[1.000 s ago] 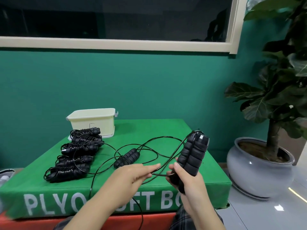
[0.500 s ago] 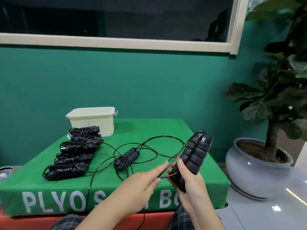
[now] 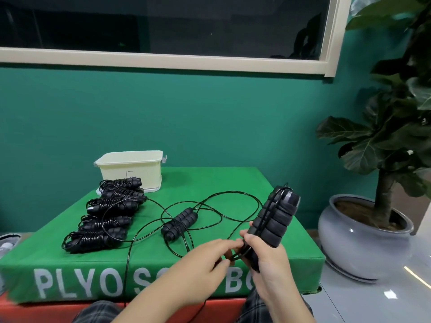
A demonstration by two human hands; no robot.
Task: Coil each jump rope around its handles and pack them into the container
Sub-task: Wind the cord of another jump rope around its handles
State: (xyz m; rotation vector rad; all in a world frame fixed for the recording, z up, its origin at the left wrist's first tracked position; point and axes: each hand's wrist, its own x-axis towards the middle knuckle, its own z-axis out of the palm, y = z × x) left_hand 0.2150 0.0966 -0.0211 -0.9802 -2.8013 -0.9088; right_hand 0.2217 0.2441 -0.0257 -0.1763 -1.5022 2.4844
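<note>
Green box (image 3: 233, 180) reads "PLYO S… BO"; right hand (image 3: 268, 259) grips handles (image 3: 275, 217).

The white lettering (image 3: 77, 284) on the green worktop's (image 3: 210, 183) front face is partly covered near lower centre by the left hand (image 3: 200, 262) and right hand (image 3: 268, 259), so its middle cannot be read. The lower end of the held handle pair (image 3: 272, 222) is hidden inside the right hand. The container's (image 3: 130, 169) inside cannot be seen. The potted plant (image 3: 391, 127) is cut off at the right and top edges. A grey object (image 3: 8, 243) at the left edge is cropped and unidentifiable.
</note>
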